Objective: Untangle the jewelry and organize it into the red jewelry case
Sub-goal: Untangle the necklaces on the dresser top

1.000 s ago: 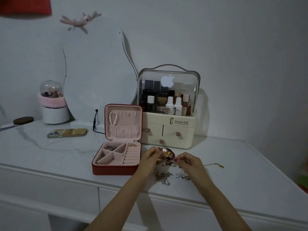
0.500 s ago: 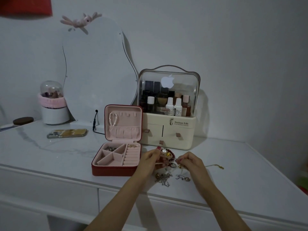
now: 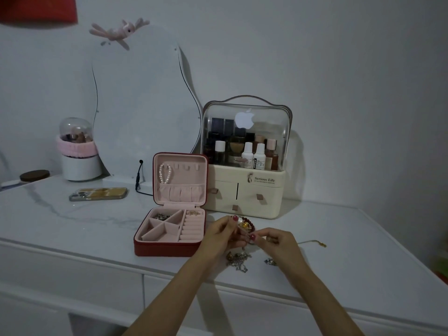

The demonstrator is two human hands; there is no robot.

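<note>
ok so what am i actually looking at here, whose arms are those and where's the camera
There is no machine here. The arms belong to a person wearing a camera on their head, so the single view looks forward and down at their own hands.

They work at a white dresser top. The left hand and right hand both pinch a knot of tangled jewelry, which includes a pearl, gold pieces and dark red beads. More tangled chain lies on the surface just below the hands, and a thin gold chain lies to the right.

To the left sits the open red jewelry case with a pink lining; a pearl bracelet hangs in its lid and a few pieces lie in its back compartments.

Behind stand a cosmetics organizer, a mirror and a phone.
</note>
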